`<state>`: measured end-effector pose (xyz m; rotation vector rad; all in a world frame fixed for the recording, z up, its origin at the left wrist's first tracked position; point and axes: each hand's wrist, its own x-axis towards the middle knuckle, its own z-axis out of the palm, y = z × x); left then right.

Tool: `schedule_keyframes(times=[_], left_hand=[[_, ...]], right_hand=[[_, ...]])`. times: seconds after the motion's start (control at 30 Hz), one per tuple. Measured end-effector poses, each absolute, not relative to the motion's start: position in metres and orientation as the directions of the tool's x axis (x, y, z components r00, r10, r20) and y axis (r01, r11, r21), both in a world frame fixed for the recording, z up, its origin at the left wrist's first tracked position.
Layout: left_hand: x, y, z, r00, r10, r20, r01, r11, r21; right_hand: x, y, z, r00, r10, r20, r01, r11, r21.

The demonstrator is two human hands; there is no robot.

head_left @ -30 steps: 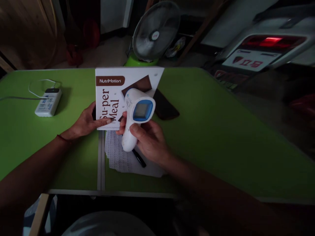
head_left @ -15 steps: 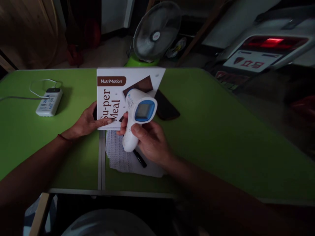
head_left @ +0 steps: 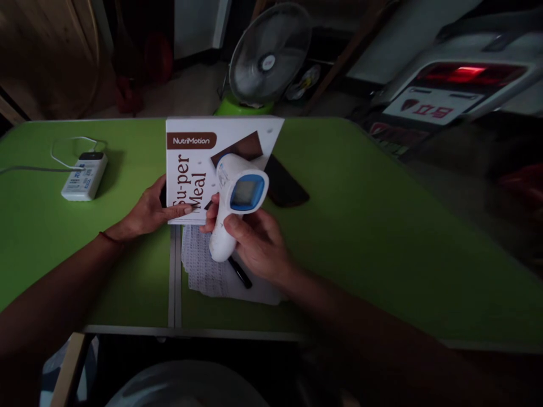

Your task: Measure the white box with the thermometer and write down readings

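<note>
My left hand (head_left: 155, 210) grips the lower left corner of a white box (head_left: 190, 183) printed "NutriMotion Su-per Meal", its thumb across the front. In front of the box, my right hand (head_left: 252, 240) holds a white infrared thermometer (head_left: 224, 217) by the handle, fingers wrapped round it. The thermometer's blue-framed screen (head_left: 247, 193) faces me and looks blank; its front end points at the box and hides part of the print. Below both hands lie printed sheets of paper (head_left: 206, 271) with a black pen (head_left: 240, 272) on them.
A dark phone (head_left: 286, 183) lies right of the box on the green table (head_left: 382, 243). At the left is a white power strip (head_left: 86, 176) with cables. Beyond the table stand a fan (head_left: 269, 62) with a green base and a vehicle (head_left: 475, 85) with a lit red tail light.
Almost nothing differs. The thermometer and my right hand sit a few pixels further left, along with a slight shift of the whole view.
</note>
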<state>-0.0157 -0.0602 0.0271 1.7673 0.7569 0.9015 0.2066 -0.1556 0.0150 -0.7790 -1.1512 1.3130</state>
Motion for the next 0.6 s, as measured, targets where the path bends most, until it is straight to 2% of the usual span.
schedule_keyframes(times=[0.23, 0.37, 0.43, 0.5, 0.6], left_hand=[[-0.019, -0.061, 0.028, 0.501, 0.836, 0.222, 0.153, -0.338, 0.929], [-0.021, -0.059, 0.026, 0.425, 0.879, 0.216, 0.206, -0.326, 0.923], [-0.020, -0.059, 0.026, 0.420, 0.885, 0.200, 0.191, -0.301, 0.934], [-0.018, -0.060, 0.026, 0.445, 0.880, 0.169, 0.171, -0.268, 0.948], [-0.017, -0.062, 0.027, 0.415, 0.899, 0.141, 0.182, -0.234, 0.955]], right_hand=[[0.205, -0.155, 0.014, -0.124, 0.972, 0.202, -0.311, 0.155, -0.938], [0.210, -0.153, 0.016, -0.110, 0.966, 0.234, -0.254, 0.200, -0.946], [0.221, -0.150, 0.022, -0.152, 0.962, 0.226, -0.173, 0.199, -0.965], [0.239, -0.147, 0.032, -0.268, 0.941, 0.204, -0.051, 0.198, -0.979], [0.270, -0.142, 0.051, -0.439, 0.895, 0.080, 0.262, 0.213, -0.941]])
